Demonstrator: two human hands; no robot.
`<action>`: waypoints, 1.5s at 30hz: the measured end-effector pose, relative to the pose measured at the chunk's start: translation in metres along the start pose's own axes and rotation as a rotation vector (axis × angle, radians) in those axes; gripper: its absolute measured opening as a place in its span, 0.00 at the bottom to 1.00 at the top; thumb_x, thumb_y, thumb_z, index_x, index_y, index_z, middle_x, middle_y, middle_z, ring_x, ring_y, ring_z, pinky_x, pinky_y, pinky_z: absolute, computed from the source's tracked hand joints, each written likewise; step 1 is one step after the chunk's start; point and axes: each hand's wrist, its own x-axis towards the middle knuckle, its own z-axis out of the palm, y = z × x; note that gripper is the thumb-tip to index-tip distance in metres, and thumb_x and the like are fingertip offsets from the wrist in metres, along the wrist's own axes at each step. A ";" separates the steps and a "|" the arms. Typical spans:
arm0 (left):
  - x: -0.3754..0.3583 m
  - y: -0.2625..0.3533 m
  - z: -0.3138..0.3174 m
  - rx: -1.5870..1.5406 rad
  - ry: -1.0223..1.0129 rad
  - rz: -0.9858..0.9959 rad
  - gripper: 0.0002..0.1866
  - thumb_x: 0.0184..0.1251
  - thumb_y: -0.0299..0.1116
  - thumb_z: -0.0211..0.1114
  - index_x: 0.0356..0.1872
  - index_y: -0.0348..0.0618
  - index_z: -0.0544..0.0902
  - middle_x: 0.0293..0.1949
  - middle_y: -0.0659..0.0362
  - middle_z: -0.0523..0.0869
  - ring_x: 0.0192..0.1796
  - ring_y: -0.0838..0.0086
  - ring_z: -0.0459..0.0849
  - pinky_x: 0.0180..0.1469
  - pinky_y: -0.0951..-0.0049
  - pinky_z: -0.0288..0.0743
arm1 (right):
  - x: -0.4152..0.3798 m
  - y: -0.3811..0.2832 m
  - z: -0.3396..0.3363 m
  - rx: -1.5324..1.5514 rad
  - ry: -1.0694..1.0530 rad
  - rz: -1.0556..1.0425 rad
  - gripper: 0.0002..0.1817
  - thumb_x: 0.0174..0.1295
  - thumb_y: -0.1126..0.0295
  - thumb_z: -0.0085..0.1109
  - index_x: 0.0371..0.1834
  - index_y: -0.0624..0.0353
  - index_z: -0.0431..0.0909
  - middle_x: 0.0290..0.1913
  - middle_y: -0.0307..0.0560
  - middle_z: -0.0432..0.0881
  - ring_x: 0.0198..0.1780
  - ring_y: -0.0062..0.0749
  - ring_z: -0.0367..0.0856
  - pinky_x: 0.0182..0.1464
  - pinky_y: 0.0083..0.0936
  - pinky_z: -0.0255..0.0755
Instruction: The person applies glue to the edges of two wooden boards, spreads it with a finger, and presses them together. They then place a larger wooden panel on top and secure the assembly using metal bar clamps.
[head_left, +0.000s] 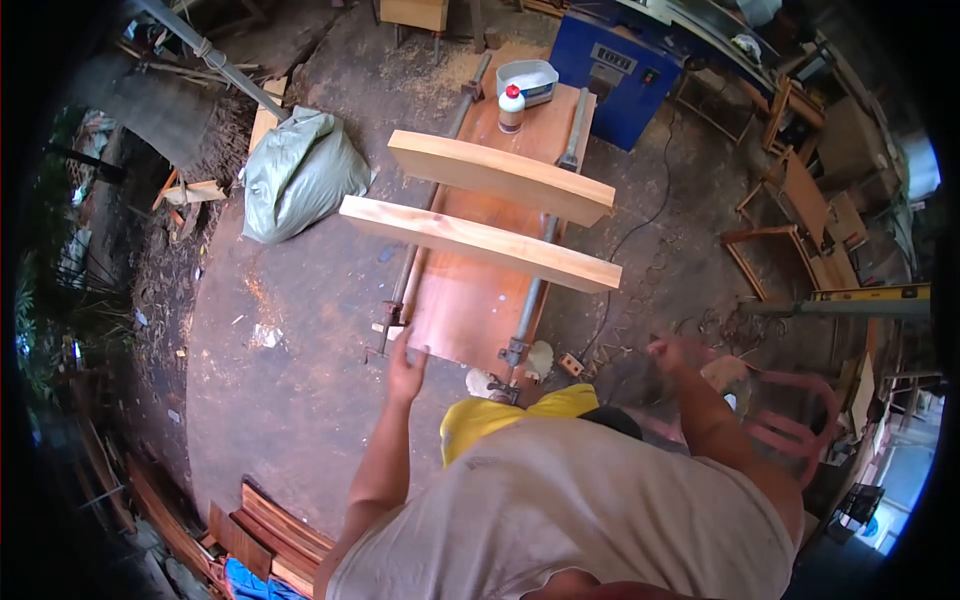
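Note:
My left hand (405,375) is at the near left corner of a reddish wooden panel (460,305). Its fingers are stretched and apart, touching the edge beside a bar clamp (400,290) and a small pale wood block (396,331). A second bar clamp (530,305) runs along the panel's right side. Across both clamps lie two pale boards, a nearer one (480,243) and a farther one (500,178). Out to the right, my right hand (674,354) hangs away from the panel, near a pink plastic chair (790,415). Blur hides how its fingers are set.
On the panel's far end stand a red-capped bottle (511,110) and a plastic tub (528,80). Behind is a blue machine (612,75). A full sack (300,175) sits at left. A power strip (572,364) and cable lie on the floor at right.

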 end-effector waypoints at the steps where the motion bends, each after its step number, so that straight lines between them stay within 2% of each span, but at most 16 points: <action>1: -0.003 0.006 0.002 -0.009 0.006 0.010 0.30 0.68 0.37 0.66 0.68 0.41 0.69 0.68 0.47 0.71 0.71 0.55 0.68 0.71 0.60 0.63 | -0.004 0.004 -0.009 0.108 0.029 -0.002 0.10 0.63 0.64 0.65 0.35 0.61 0.83 0.33 0.42 0.86 0.36 0.28 0.82 0.44 0.31 0.78; 4: -0.003 0.042 0.017 0.258 -0.129 0.337 0.29 0.63 0.37 0.68 0.65 0.44 0.72 0.66 0.44 0.71 0.70 0.49 0.68 0.71 0.56 0.63 | 0.010 -0.047 -0.039 0.093 0.305 0.227 0.12 0.63 0.61 0.66 0.33 0.61 0.83 0.31 0.38 0.84 0.34 0.24 0.80 0.43 0.27 0.77; 6: 0.015 0.071 0.027 0.284 -0.201 0.508 0.29 0.59 0.36 0.70 0.64 0.47 0.74 0.66 0.44 0.71 0.69 0.47 0.67 0.70 0.53 0.63 | 0.053 -0.050 -0.056 0.411 0.305 0.250 0.14 0.64 0.60 0.66 0.32 0.62 0.83 0.32 0.38 0.84 0.36 0.20 0.79 0.43 0.24 0.76; 8: 0.042 0.094 0.045 0.257 -0.064 0.601 0.28 0.59 0.35 0.70 0.62 0.46 0.75 0.65 0.44 0.71 0.69 0.47 0.68 0.70 0.52 0.63 | 0.092 -0.121 -0.078 0.118 0.260 0.042 0.12 0.66 0.62 0.63 0.37 0.62 0.83 0.36 0.39 0.85 0.40 0.20 0.79 0.44 0.23 0.75; 14: 0.137 0.186 0.103 0.152 0.195 0.622 0.20 0.62 0.36 0.67 0.55 0.45 0.79 0.57 0.49 0.79 0.65 0.52 0.72 0.71 0.50 0.59 | 0.243 -0.316 -0.087 0.139 0.169 -0.470 0.13 0.66 0.64 0.63 0.44 0.63 0.83 0.40 0.44 0.85 0.39 0.27 0.82 0.44 0.27 0.76; 18: 0.190 0.211 0.157 0.332 0.254 0.386 0.17 0.64 0.40 0.64 0.50 0.46 0.81 0.53 0.50 0.82 0.64 0.55 0.74 0.74 0.46 0.51 | 0.409 -0.397 -0.063 -0.418 0.135 -0.963 0.12 0.58 0.68 0.64 0.44 0.60 0.83 0.44 0.54 0.83 0.50 0.44 0.81 0.54 0.35 0.73; 21: 0.203 0.223 0.185 0.496 0.297 0.199 0.15 0.64 0.42 0.64 0.46 0.43 0.83 0.51 0.51 0.84 0.63 0.58 0.76 0.75 0.44 0.48 | 0.522 -0.454 -0.014 -0.879 -0.108 -0.966 0.15 0.57 0.65 0.65 0.47 0.58 0.83 0.47 0.53 0.82 0.55 0.48 0.78 0.57 0.45 0.69; 27: 0.212 0.230 0.196 0.645 0.402 0.076 0.15 0.64 0.46 0.64 0.35 0.42 0.82 0.42 0.51 0.84 0.58 0.58 0.78 0.74 0.48 0.53 | 0.656 -0.410 0.088 -2.348 -0.164 -1.302 0.22 0.56 0.59 0.66 0.53 0.58 0.83 0.64 0.54 0.77 0.65 0.52 0.73 0.64 0.56 0.64; 28: 0.211 0.233 0.195 0.639 0.396 0.085 0.16 0.64 0.46 0.63 0.34 0.42 0.81 0.41 0.51 0.84 0.57 0.58 0.79 0.74 0.49 0.54 | 0.682 -0.385 0.109 -2.347 -0.168 -1.340 0.22 0.56 0.59 0.66 0.53 0.58 0.83 0.64 0.54 0.77 0.65 0.52 0.73 0.64 0.56 0.64; 30: 0.210 0.234 0.192 0.628 0.411 0.063 0.16 0.64 0.46 0.63 0.33 0.42 0.81 0.40 0.50 0.84 0.56 0.58 0.79 0.74 0.50 0.55 | 0.733 -0.335 0.148 -2.903 -0.260 -0.833 0.20 0.55 0.61 0.68 0.51 0.55 0.85 0.56 0.50 0.83 0.57 0.51 0.80 0.58 0.58 0.68; 32: 0.209 0.232 0.191 0.599 0.388 0.083 0.16 0.64 0.47 0.63 0.33 0.42 0.81 0.38 0.51 0.83 0.55 0.59 0.79 0.74 0.49 0.55 | 0.724 -0.329 0.131 -2.804 -0.161 -1.050 0.19 0.55 0.62 0.68 0.51 0.53 0.85 0.51 0.45 0.85 0.50 0.49 0.83 0.51 0.56 0.72; 34: 0.208 0.231 0.191 0.599 0.419 0.060 0.17 0.65 0.47 0.62 0.33 0.42 0.81 0.38 0.52 0.83 0.54 0.59 0.79 0.74 0.50 0.55 | 0.686 -0.372 0.103 -2.916 -0.406 -1.025 0.19 0.57 0.62 0.66 0.52 0.54 0.84 0.50 0.45 0.85 0.50 0.47 0.83 0.50 0.53 0.73; 36: 0.205 0.232 0.190 0.596 0.437 0.053 0.17 0.65 0.48 0.62 0.33 0.42 0.81 0.37 0.52 0.83 0.54 0.59 0.80 0.74 0.50 0.55 | 0.685 -0.373 0.099 -2.305 -0.304 -1.108 0.21 0.62 0.64 0.62 0.58 0.56 0.81 0.56 0.49 0.83 0.52 0.46 0.83 0.49 0.55 0.74; 39: 0.205 0.234 0.186 0.583 0.380 0.038 0.19 0.66 0.50 0.60 0.34 0.42 0.82 0.39 0.52 0.84 0.54 0.59 0.79 0.76 0.51 0.53 | 0.650 -0.436 0.056 -1.806 -0.326 -0.829 0.23 0.59 0.64 0.64 0.59 0.58 0.78 0.55 0.52 0.83 0.50 0.45 0.84 0.49 0.50 0.75; 43: 0.203 0.229 0.194 0.620 0.313 0.000 0.22 0.68 0.52 0.56 0.36 0.41 0.84 0.41 0.52 0.85 0.56 0.60 0.78 0.77 0.51 0.47 | 0.610 -0.490 -0.047 -0.397 -0.797 -0.506 0.26 0.52 0.70 0.68 0.57 0.59 0.75 0.44 0.46 0.85 0.40 0.29 0.84 0.42 0.25 0.78; 45: 0.202 0.232 0.186 0.654 0.313 -0.011 0.23 0.69 0.53 0.55 0.36 0.41 0.84 0.43 0.53 0.85 0.56 0.60 0.78 0.78 0.51 0.45 | 0.570 -0.517 -0.111 0.118 -0.773 -0.421 0.35 0.52 0.68 0.72 0.65 0.59 0.68 0.48 0.45 0.82 0.46 0.28 0.82 0.47 0.26 0.78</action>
